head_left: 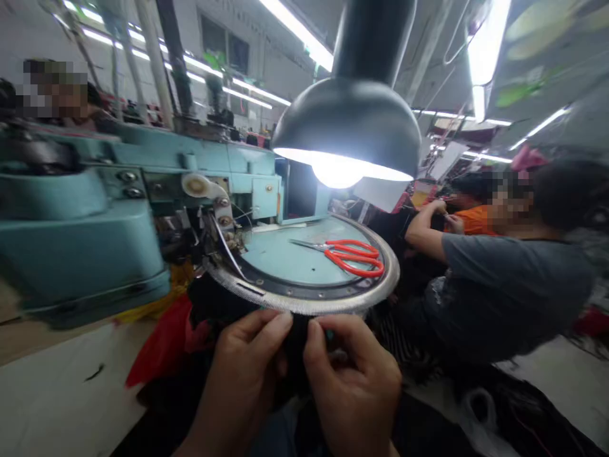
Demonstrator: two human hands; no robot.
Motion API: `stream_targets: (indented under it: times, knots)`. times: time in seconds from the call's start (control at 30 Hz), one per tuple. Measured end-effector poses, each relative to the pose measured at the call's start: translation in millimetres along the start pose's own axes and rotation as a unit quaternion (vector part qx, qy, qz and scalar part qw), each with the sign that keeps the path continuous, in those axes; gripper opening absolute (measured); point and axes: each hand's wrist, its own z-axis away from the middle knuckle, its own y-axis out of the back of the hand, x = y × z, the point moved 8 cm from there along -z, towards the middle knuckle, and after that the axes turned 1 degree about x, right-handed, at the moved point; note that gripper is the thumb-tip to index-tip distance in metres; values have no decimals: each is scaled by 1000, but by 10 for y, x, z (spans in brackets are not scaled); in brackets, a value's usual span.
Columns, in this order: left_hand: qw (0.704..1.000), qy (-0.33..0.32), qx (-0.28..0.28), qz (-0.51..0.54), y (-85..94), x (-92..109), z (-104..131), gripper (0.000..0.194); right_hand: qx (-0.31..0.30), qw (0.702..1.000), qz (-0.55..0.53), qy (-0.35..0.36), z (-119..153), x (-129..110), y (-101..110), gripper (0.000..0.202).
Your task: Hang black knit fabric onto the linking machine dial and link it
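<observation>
The left hand and right hand each pinch black fabric between thumb and fingers, the fabric lying between them at the six o'clock edge of the toothed metal ring.

Bright bulb glares white; ceiling tubes light the room; edges blur and stretch.

Round teal machine bed | directly on it: red-handled scissors
</observation>
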Motion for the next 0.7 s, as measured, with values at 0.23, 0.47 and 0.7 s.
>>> stream_targets:
  times: [0.23,0.47,0.7]
  knots:
    - [996,-54,13,-75,44,37,-3,28,-10,1000,-15,-21,27,63,-4,9]
    - [671,-557,115,-475,-33,711,487,6,0,998,-35,-43,24,110,-8,10]
    - [542,-618,-173,-542,-359,987,518,22,-34,997,-70,6,29,33,-24,9]
